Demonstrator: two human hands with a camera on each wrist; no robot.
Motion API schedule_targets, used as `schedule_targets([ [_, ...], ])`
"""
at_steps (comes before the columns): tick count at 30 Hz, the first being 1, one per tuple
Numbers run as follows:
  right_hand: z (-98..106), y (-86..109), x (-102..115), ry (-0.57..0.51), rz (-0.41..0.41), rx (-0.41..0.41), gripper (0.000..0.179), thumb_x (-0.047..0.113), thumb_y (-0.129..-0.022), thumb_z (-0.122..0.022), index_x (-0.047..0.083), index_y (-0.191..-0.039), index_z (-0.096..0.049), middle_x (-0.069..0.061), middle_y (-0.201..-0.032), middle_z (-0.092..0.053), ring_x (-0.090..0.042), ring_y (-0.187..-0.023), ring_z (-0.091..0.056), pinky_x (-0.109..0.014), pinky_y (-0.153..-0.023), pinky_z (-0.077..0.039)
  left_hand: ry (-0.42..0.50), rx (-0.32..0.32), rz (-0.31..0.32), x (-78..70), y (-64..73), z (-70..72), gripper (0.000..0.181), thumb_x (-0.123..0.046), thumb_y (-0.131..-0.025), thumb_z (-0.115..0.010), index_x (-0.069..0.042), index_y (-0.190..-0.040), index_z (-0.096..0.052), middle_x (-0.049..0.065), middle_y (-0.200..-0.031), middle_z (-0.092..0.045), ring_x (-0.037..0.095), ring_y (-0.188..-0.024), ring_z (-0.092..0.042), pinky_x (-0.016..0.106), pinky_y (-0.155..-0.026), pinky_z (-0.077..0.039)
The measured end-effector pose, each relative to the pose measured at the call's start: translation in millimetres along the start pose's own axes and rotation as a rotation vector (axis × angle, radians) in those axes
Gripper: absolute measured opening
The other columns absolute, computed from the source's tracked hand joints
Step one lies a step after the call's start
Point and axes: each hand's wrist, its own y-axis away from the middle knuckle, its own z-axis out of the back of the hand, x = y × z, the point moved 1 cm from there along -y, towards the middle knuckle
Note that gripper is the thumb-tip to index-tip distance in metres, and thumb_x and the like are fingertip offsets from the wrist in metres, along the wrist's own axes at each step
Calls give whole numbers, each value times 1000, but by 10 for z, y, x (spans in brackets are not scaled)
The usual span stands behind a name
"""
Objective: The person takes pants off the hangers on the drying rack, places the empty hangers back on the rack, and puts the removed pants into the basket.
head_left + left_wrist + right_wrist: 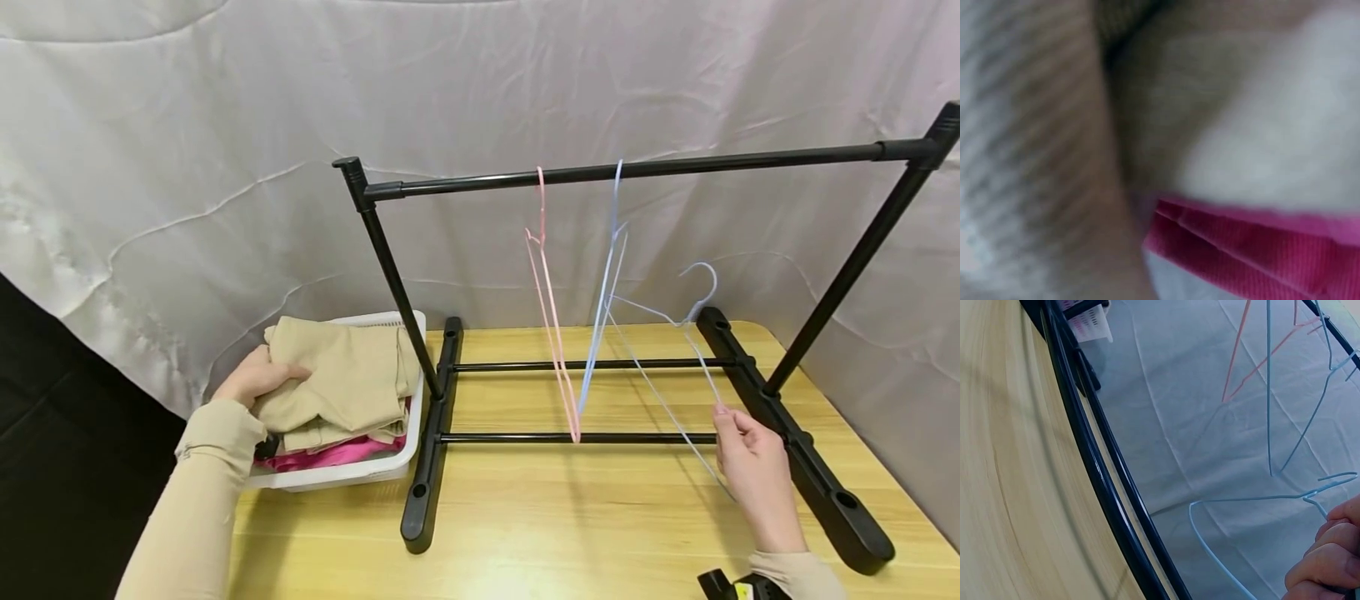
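Observation:
A folded beige garment (345, 375) lies on top of the pile in a white basket (375, 473). At the garment's left side my left hand (258, 375) grips it, thumb over the cloth and the other fingers hidden. Under it shows a pink ribbed garment (1241, 250), clear in the left wrist view. My right hand (753, 462) pinches one side of a light blue wire hanger (663, 410), tilted and off the rail, its hook upward. The right wrist view shows the curled fingers (1329, 556) beside that hanger.
A black clothes rack (480, 182) stands on the wooden table (525, 517). From its rail hang a pink hanger (551, 308) and a blue hanger (606, 283). A grey curtain (465, 92) closes off the back. Black cloth (67, 467) is at the far left.

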Motion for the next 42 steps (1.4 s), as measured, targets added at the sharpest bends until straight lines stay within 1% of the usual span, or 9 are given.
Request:
schedule_targets([
  [4, -2, 4, 8, -2, 4, 1, 57, 45, -114, -49, 2, -76, -50, 4, -50, -37, -17, -44, -35, -36, -48, -29, -39, -47, 17, 10, 34, 32, 62, -31, -104, -64, 17, -138, -45, 39, -131, -56, 47, -113, -61, 50, -95, -54],
  [8, -5, 3, 12, -14, 3, 4, 55, 44, -114, -49, 3, -78, -52, 4, -51, -37, -17, -44, -35, -36, -48, -29, -78, -84, -7, 65, 28, 28, 63, -29, -109, -59, 13, -151, -38, 43, -143, -49, 57, -124, -53, 66, -106, -46],
  [12, -6, 8, 13, -15, 6, 11, 55, 45, -114, -49, 4, -78, -51, 4, -51, -37, -17, -44, -35, -36, -48, -29, -137, -120, -43, 102, -7, 4, 62, -31, -107, -63, 11, -149, -45, 42, -141, -53, 60, -124, -55, 68, -105, -46],
  [19, -15, 24, 48, -12, 15, 13, 56, 46, -114, -49, 2, -78, -50, 5, -51, -37, -17, -44, -35, -36, -47, -29, -221, -153, -35, 29, -48, 36, 73, -37, -102, -61, 18, -147, -43, 45, -143, -52, 65, -131, -50, 71, -109, -45],
  [24, -19, 23, 85, -20, 13, 13, 54, 45, -114, -50, 5, -79, -51, 7, -51, -36, -16, -44, -34, -36, -45, -28, -238, -223, -108, -231, 17, 51, 69, -29, -103, -60, 20, -148, -42, 47, -146, -50, 65, -137, -46, 71, -116, -39],
  [30, 7, 16, 147, 2, 1, 1, 53, 45, -114, -49, 6, -78, -51, 6, -52, -35, -16, -43, -34, -36, -46, -28, -142, -284, -189, -614, 92, -42, 62, -31, -111, -52, 16, -150, -44, 46, -144, -51, 61, -137, -48, 69, -117, -39],
  [33, 40, 19, 193, 25, -1, -11, 53, 44, -115, -48, 6, -78, -51, 5, -53, -37, -17, -44, -35, -36, -47, -29, -92, -325, -211, -805, 85, -105, 58, -35, -115, -43, 12, -150, -46, 41, -146, -53, 59, -139, -48, 69, -118, -37],
  [38, 133, 27, 272, 36, -9, 2, 48, 39, -116, -43, 7, -82, -55, 5, -58, -42, -17, -49, -40, -36, -50, -31, 47, -350, -243, -1132, 45, -189, 64, -42, -118, -21, 3, -148, -55, 30, -150, -59, 50, -143, -52, 63, -121, -38],
  [42, 207, 33, 335, 28, -33, 12, 44, 37, -116, -39, 8, -88, -58, 5, -63, -46, -16, -53, -43, -36, -52, -33, 225, -368, -273, -1413, -31, -278, 71, -51, -117, -16, -3, -145, -60, 24, -142, -67, 43, -136, -62, 58, -121, -40],
])
